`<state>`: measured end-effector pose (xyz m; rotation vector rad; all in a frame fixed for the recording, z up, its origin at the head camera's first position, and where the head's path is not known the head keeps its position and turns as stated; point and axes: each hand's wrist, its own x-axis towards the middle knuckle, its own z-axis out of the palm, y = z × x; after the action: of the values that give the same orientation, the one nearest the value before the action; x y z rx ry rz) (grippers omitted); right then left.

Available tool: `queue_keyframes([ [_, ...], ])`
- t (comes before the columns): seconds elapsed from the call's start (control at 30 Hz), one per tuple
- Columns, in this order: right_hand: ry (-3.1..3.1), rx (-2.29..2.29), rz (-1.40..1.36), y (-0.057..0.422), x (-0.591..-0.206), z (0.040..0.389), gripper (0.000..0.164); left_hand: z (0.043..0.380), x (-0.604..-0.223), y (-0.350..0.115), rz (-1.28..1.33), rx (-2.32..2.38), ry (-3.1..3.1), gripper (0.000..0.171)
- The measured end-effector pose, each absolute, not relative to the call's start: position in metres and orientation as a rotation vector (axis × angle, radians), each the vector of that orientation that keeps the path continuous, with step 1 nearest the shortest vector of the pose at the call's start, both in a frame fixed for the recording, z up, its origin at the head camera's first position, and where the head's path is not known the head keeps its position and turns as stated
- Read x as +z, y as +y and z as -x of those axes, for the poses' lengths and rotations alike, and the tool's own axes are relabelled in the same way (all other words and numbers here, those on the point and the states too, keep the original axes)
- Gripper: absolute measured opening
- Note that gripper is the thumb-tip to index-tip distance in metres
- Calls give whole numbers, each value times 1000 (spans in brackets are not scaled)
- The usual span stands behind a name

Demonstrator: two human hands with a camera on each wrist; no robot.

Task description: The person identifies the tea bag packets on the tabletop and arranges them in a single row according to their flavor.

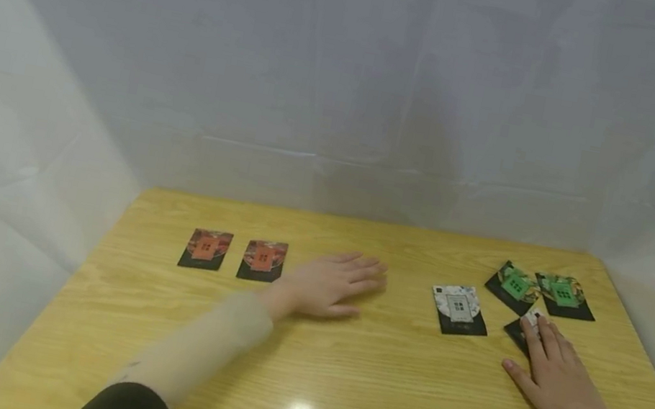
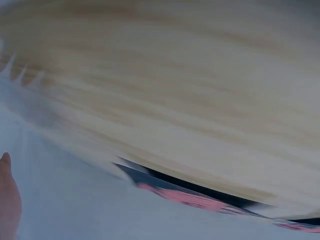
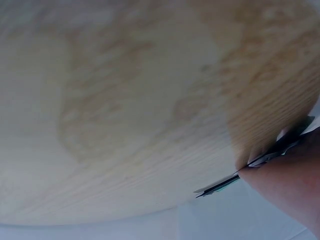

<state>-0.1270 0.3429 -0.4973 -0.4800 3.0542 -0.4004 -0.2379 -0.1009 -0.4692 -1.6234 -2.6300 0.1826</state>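
Observation:
My left hand reaches over the middle of the table with its fingers spread, slightly blurred, and holds nothing. Just left of it lies a red-and-black flat packet, which also shows low in the left wrist view. On the right, my right hand rests its straight fingertips on a white-and-black flat packet, hiding much of it. Another white-and-black packet lies to the left of that hand. Beyond its fingertips are two green-and-black packets, one tilted and one straighter, side by side.
A second red-and-black packet lies at the far left. The wooden table has pale sheeting behind it and along both sides. A bright light reflection shows near the front of the tabletop.

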Motion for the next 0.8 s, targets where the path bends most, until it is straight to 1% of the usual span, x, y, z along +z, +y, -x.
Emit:
queue_keyframes([
  [0.13, 3044, -347, 486, 343, -497, 127, 88, 238, -468, -78, 1636, 238, -2613, 68],
  [0.47, 3040, -377, 492, 347, -501, 129, 88, 236, -464, -24, 1655, 296, -2621, 68],
  [0.8, 3024, -379, 473, 346, -502, 131, 88, 224, -461, 26, 1659, 450, -2613, 66],
])
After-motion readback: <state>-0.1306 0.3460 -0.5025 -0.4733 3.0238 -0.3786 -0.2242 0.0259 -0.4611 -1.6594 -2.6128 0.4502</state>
